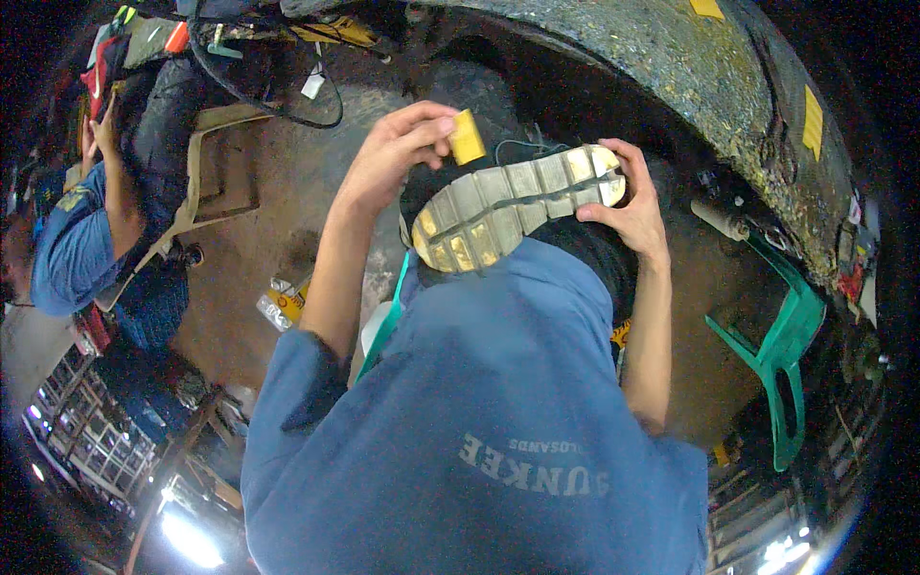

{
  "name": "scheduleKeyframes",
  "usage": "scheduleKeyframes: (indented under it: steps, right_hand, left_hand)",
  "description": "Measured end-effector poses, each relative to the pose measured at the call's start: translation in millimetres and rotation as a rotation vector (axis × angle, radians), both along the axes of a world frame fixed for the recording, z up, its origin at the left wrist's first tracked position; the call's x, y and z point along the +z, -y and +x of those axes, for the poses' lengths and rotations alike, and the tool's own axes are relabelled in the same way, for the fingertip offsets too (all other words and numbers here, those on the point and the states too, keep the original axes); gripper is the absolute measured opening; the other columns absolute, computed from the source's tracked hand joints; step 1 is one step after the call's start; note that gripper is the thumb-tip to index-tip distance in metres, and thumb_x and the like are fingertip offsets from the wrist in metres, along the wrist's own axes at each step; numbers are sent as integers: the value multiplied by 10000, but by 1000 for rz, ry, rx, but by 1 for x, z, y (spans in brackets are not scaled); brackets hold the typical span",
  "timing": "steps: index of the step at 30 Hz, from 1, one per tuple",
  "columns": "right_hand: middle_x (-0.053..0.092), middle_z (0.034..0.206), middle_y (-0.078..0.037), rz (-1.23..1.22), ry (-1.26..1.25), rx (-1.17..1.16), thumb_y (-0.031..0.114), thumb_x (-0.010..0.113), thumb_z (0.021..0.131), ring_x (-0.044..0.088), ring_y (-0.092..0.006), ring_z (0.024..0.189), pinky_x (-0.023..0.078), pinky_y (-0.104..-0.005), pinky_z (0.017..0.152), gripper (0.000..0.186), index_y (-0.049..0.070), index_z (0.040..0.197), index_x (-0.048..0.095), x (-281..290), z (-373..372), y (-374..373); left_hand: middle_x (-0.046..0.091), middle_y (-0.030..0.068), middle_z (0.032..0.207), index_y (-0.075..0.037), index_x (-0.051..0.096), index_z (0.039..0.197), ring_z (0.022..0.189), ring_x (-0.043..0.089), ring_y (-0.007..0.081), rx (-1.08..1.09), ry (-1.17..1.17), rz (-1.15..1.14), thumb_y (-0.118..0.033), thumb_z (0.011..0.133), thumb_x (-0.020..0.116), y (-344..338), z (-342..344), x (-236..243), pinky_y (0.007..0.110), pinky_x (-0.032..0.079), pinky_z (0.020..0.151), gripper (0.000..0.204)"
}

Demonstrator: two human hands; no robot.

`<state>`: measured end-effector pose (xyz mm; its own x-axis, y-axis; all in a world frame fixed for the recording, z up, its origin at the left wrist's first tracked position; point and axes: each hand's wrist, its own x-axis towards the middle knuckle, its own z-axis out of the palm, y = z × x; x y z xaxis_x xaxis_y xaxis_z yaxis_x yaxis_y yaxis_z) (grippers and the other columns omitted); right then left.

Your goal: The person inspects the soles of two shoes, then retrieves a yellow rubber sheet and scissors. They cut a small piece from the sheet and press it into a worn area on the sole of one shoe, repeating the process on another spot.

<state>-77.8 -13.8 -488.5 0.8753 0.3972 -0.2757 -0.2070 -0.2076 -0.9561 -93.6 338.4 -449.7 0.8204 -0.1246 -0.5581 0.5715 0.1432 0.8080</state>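
Note:
Across my lap lies a shoe (522, 203) with its sole turned up, grey and segmented, with yellowish-white patches at both ends. My right hand (637, 206) is closed round its narrower right end, thumb on the sole's near edge and fingers round the tip. Above the wider left end, my left hand (407, 149) pinches a small yellow rectangular block (467, 137) between thumb and fingers. From this angle the block looks apart from the sole or just above its far edge; the exact gap I cannot tell. The shoe's upper is mostly hidden underneath.
A worn, speckled work surface (661, 62) with yellow pieces curves along the far right. Green plastic furniture (791, 326) stands at the right. Another person (91, 235) in a blue shirt sits at the left, near a wooden frame (196, 177). A black cable (278, 120) hangs at upper left.

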Motion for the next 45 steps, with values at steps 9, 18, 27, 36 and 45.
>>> scheduleKeyframes:
  steps: [9,18,27,36,45]
  right_hand:
    - [634,1336,-85,7,-40,8,124,992,573,594,-227,1253,471,-367,1077,987,107,1433,509,-21,5,5]
    - [648,1310,-68,15,-93,-11,116,976,589,606,-218,1230,476,-366,1069,937,117,1416,535,-15,5,3]
    - [634,1308,-61,10,-53,6,129,982,593,593,-215,1230,463,-359,1076,942,103,1419,531,-21,4,5]
    - [609,1360,-79,32,-67,-1,125,993,571,562,-223,1281,438,-369,1109,1002,97,1449,511,-17,2,5]
    - [599,1412,-124,39,102,104,120,1026,490,542,-261,1345,433,-416,1134,1067,111,1375,431,-6,4,10]
  left_hand:
    - [716,27,908,-37,762,1047,804,638,103,32,-101,124,-215,944,759,-13,-49,6,259,545,734,205]
    - [716,37,922,-37,747,1032,839,675,123,-86,-116,180,-204,932,764,-27,-56,-1,284,573,775,196]
    - [714,50,937,-13,714,1026,853,686,130,-92,-186,122,-153,941,733,-36,-71,4,293,585,823,165]
    - [708,43,964,-28,678,1070,870,694,131,-130,-167,82,-147,963,696,-41,-73,1,292,580,809,161]
    - [666,6,943,-56,642,1203,798,630,87,-26,103,199,-164,1005,653,-5,-6,39,247,517,665,225]
